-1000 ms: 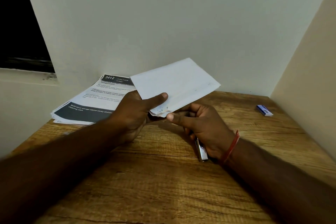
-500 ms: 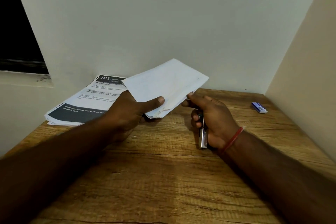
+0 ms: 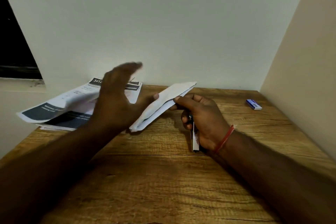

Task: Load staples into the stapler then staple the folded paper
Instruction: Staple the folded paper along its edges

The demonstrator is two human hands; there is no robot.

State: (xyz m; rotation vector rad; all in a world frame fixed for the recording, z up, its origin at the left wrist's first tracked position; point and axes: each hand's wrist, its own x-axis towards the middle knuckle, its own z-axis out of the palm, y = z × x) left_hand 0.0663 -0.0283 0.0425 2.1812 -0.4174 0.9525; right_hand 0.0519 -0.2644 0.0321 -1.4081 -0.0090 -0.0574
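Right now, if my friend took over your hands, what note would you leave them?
Left hand: open and blurred, thumb at the edge of the folded paper.
Right hand: thumb and forefinger pinch the folded paper; the other fingers grip the stapler.
A small blue box, maybe staples, lies far right on the wooden table; printed sheets lie on its far left.
Done: cannot tell if staples are loaded or the paper is stapled.
Left: check both, then staple.
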